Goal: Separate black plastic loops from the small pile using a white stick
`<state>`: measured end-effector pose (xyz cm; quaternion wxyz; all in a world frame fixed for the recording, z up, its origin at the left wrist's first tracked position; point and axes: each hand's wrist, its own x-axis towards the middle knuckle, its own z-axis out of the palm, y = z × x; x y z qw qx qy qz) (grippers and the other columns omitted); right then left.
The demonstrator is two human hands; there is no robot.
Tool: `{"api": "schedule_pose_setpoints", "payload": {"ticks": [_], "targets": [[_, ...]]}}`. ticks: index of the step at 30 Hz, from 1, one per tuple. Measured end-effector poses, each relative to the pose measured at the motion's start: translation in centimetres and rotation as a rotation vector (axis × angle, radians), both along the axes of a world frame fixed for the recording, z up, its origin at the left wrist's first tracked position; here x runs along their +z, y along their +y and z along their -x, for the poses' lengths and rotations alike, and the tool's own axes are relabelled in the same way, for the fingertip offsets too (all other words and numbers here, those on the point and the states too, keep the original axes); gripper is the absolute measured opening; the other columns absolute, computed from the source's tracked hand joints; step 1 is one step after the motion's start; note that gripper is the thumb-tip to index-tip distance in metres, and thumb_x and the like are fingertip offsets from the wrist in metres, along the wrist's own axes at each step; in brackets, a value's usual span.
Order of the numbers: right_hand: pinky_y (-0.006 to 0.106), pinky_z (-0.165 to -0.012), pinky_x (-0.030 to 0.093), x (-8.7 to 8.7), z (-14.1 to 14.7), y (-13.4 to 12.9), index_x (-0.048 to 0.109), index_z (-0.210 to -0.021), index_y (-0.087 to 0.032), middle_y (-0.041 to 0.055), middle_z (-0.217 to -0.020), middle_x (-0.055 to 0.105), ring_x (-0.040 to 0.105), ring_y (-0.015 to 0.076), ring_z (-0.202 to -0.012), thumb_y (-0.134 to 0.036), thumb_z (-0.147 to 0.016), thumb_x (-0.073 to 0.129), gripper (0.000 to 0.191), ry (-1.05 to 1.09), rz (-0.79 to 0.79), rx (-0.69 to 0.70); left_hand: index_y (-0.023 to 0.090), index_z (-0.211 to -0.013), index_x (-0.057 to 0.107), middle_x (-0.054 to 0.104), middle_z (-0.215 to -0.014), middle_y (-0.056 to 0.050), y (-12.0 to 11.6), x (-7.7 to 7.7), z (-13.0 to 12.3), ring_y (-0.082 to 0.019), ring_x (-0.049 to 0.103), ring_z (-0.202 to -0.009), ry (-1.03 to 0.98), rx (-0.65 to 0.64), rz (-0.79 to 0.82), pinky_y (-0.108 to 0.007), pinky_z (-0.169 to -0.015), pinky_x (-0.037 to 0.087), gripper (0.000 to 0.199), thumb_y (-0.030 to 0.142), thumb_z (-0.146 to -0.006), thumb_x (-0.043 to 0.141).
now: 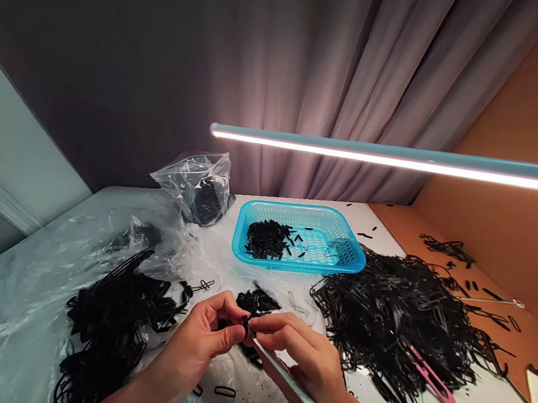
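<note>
My left hand (198,339) is closed, thumb and forefinger pinching a small black piece (245,322) in the middle of the view. Meeting it from the other side, my right hand (304,355) has its fingertips closed on the same piece; its thumb is hidden. A long white-edged strip (301,395) runs from the fingertips down toward the bottom edge, passing beside my right hand. Just behind the fingers lies a small heap of short black pieces (259,300). Flat black loops (225,391) lie on the table below my hands.
A blue perforated basket (350,264) holds short black pieces. At right, a big pile of black loops (393,314) has a pink-handled tool (436,383) on it. Black strands (113,326) lie left on plastic sheeting, near a clear bag (191,183). A lit tube (397,157) spans above.
</note>
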<state>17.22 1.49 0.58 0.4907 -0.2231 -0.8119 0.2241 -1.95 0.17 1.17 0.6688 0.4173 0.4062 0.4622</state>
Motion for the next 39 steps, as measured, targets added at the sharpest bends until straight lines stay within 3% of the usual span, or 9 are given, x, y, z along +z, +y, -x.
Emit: {"api": "schedule_pose_setpoints", "payload": {"ticks": [8,14,18,22,26,30,39], "targets": [[0.022,-0.076,0.053,-0.31,-0.05,0.18,0.059,-0.093,-0.014,0.0103,-0.106,0.067,0.066,0.0148,-0.092,-0.011,-0.087,0.059,0.007,-0.029,-0.007,0.026,0.016,-0.078,0.055,0.058,-0.071,0.003,-0.06,-0.14,-0.05,-0.005,0.044,-0.062,-0.03,0.01,0.008,-0.019,-0.057,0.029,0.017,0.021,-0.077,0.071],[0.029,-0.071,0.052,-0.22,0.26,-0.01,0.059,-0.099,-0.012,0.0113,-0.11,0.067,0.065,0.0167,-0.087,-0.008,-0.09,0.052,0.012,-0.149,-0.178,-0.015,0.015,-0.071,0.046,0.056,-0.07,0.003,-0.1,-0.29,0.05,-0.005,0.036,-0.06,-0.03,0.032,0.021,-0.02,-0.054,0.024,0.029,0.021,-0.076,0.073],[0.037,-0.081,0.049,-0.66,0.24,-0.16,0.058,-0.102,-0.008,0.0157,-0.117,0.062,0.061,0.0214,-0.099,-0.004,-0.09,0.047,0.016,-0.264,-0.254,-0.019,0.016,-0.071,0.044,0.057,-0.068,0.003,-0.19,-0.26,-0.02,-0.006,0.04,-0.059,-0.046,-0.009,0.072,-0.02,-0.054,0.024,0.03,0.022,-0.076,0.073],[0.026,-0.079,0.05,-0.8,0.02,-0.12,0.059,-0.097,-0.013,0.0086,-0.108,0.067,0.064,0.015,-0.093,-0.012,-0.092,0.053,0.008,-0.073,-0.053,-0.092,0.017,-0.073,0.044,0.061,-0.067,0.0,-0.36,-0.13,-0.14,-0.008,0.048,-0.064,-0.08,-0.023,0.121,-0.02,-0.057,0.027,0.03,0.024,-0.076,0.073],[0.018,-0.076,0.05,-0.27,0.0,-0.25,0.06,-0.089,-0.018,0.0016,-0.106,0.068,0.066,0.0098,-0.091,-0.015,-0.087,0.062,0.004,0.057,0.218,-0.009,0.017,-0.073,0.045,0.062,-0.065,0.0,-0.29,-0.24,-0.03,-0.007,0.043,-0.059,-0.1,-0.016,0.095,-0.021,-0.055,0.024,0.028,0.023,-0.077,0.071],[0.02,-0.075,0.049,-0.12,0.09,-0.31,0.062,-0.09,-0.017,0.0043,-0.105,0.068,0.065,0.0119,-0.09,-0.014,-0.086,0.063,0.005,0.036,0.229,0.063,0.016,-0.071,0.047,0.06,-0.066,0.001,-0.09,-0.29,0.1,-0.006,0.043,-0.058,-0.116,-0.008,0.083,-0.021,-0.054,0.023,0.027,0.022,-0.076,0.073],[0.023,-0.077,0.049,-0.64,-0.16,0.1,0.061,-0.092,-0.016,0.0067,-0.106,0.068,0.065,0.0143,-0.091,-0.019,-0.089,0.06,0.004,-0.004,0.109,0.066,0.016,-0.072,0.048,0.059,-0.071,0.002,0.1,-0.48,0.28,-0.007,0.048,-0.064,-0.084,-0.017,0.073,-0.022,-0.057,0.026,0.028,0.023,-0.075,0.074]]}}
